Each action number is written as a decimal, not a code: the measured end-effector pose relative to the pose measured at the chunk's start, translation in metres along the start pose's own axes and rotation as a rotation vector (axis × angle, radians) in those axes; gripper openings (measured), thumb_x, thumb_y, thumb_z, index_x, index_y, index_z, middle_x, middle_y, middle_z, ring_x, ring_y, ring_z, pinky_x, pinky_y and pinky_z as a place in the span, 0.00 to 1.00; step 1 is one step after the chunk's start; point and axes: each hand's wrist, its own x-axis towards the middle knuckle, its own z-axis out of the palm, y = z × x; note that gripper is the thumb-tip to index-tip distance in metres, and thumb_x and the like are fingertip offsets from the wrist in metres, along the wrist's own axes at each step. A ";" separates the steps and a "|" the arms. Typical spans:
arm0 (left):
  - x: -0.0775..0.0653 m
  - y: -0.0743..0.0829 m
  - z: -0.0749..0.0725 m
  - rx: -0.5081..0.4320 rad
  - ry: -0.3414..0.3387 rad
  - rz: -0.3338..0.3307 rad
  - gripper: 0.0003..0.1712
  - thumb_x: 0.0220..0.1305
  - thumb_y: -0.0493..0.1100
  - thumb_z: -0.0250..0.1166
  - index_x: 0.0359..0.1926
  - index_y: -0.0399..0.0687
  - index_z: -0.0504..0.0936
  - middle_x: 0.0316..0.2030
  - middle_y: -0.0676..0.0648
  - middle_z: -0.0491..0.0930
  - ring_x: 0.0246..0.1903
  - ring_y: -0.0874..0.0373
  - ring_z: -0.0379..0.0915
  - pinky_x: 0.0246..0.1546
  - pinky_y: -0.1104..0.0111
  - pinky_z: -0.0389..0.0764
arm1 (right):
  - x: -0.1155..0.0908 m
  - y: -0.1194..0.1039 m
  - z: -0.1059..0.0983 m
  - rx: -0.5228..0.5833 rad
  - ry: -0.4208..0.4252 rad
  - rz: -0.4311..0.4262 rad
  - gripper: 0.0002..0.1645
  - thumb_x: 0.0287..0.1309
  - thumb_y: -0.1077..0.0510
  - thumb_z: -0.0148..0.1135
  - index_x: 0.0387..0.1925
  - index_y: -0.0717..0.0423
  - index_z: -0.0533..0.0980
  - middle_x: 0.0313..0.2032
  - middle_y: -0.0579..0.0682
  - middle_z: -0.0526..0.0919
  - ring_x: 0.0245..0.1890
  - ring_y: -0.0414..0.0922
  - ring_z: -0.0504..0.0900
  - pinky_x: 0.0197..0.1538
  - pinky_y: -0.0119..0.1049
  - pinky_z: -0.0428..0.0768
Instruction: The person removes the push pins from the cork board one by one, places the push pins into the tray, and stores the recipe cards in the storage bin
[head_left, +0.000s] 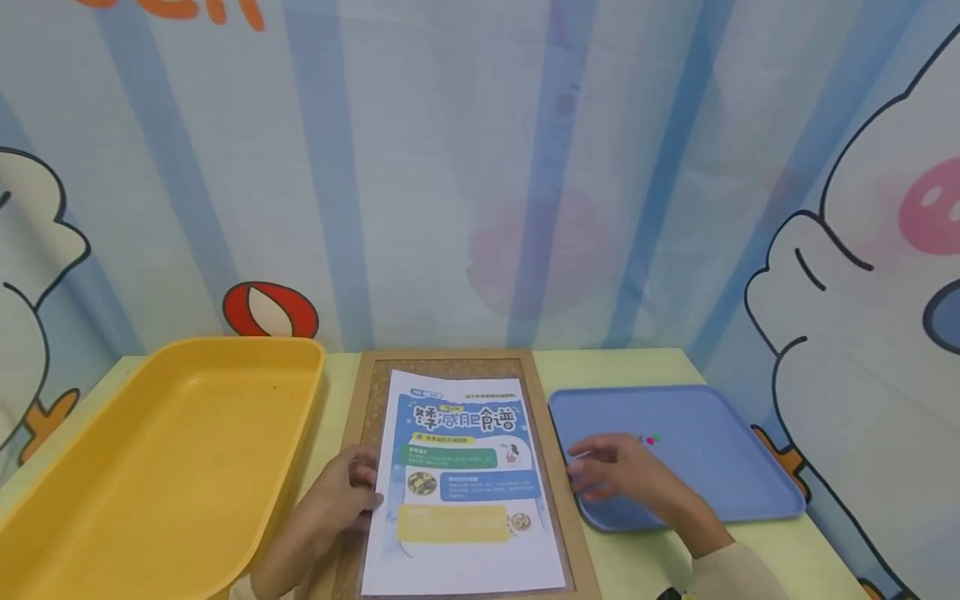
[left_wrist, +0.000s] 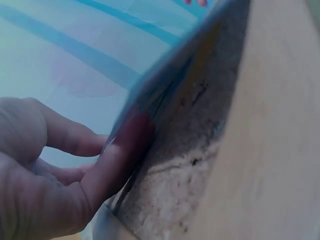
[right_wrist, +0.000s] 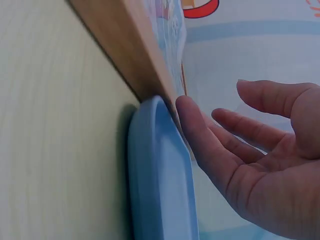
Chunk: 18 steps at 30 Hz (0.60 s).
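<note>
A printed sheet [head_left: 463, 567] with blue, green and yellow blocks lies over a wood-framed cork board [head_left: 375, 425]. My left hand [head_left: 339, 500] is at the sheet's left edge. The left wrist view shows this hand [left_wrist: 60, 170] pinching the sheet's edge between thumb and finger, with the edge lifted off the cork [left_wrist: 170, 195]. My right hand [head_left: 626, 473] hovers over the left side of a blue tray [head_left: 720, 450], holding nothing. In the right wrist view its fingers [right_wrist: 240, 155] are spread loosely near the tray rim [right_wrist: 150, 150] and the board's frame [right_wrist: 135, 50].
Small coloured pieces [head_left: 651, 440], too small to identify, lie in the blue tray. A large yellow tray [head_left: 187, 450] stands left of the board. A dark object [head_left: 669, 593] shows at the bottom edge. Behind the table hangs a striped cartoon backdrop [head_left: 442, 183].
</note>
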 end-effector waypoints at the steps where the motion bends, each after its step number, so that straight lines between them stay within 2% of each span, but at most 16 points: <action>1: 0.001 -0.001 -0.001 -0.031 -0.008 -0.008 0.33 0.57 0.19 0.57 0.63 0.35 0.65 0.45 0.36 0.75 0.36 0.51 0.77 0.27 0.62 0.83 | 0.001 -0.001 0.002 0.001 0.001 0.003 0.31 0.66 0.58 0.62 0.61 0.78 0.67 0.48 0.67 0.84 0.44 0.55 0.87 0.48 0.48 0.87; 4: 0.001 -0.002 -0.004 -0.121 -0.034 -0.006 0.33 0.58 0.19 0.55 0.64 0.39 0.64 0.52 0.33 0.78 0.35 0.51 0.79 0.26 0.61 0.83 | 0.004 -0.005 0.009 0.021 0.017 0.015 0.34 0.66 0.59 0.63 0.65 0.77 0.64 0.51 0.70 0.82 0.48 0.56 0.87 0.51 0.49 0.86; 9: -0.001 -0.003 -0.007 -0.244 -0.041 0.009 0.36 0.59 0.19 0.53 0.67 0.44 0.63 0.57 0.34 0.78 0.34 0.53 0.82 0.27 0.61 0.83 | 0.009 -0.008 0.020 0.014 0.083 0.037 0.38 0.66 0.62 0.62 0.70 0.75 0.58 0.58 0.75 0.76 0.52 0.58 0.85 0.52 0.48 0.85; 14: -0.006 0.003 -0.011 -0.331 -0.063 0.016 0.37 0.62 0.19 0.52 0.69 0.49 0.63 0.59 0.34 0.78 0.36 0.51 0.85 0.31 0.59 0.86 | 0.012 -0.010 0.027 -0.003 0.154 0.084 0.39 0.66 0.63 0.61 0.72 0.72 0.56 0.60 0.75 0.75 0.51 0.58 0.85 0.49 0.48 0.86; 18: -0.010 0.010 -0.014 -0.357 -0.081 0.019 0.37 0.63 0.21 0.53 0.69 0.51 0.62 0.62 0.34 0.76 0.39 0.51 0.85 0.34 0.60 0.87 | 0.015 -0.011 0.030 0.030 0.175 0.089 0.46 0.64 0.61 0.64 0.75 0.67 0.51 0.62 0.75 0.72 0.49 0.57 0.86 0.47 0.47 0.87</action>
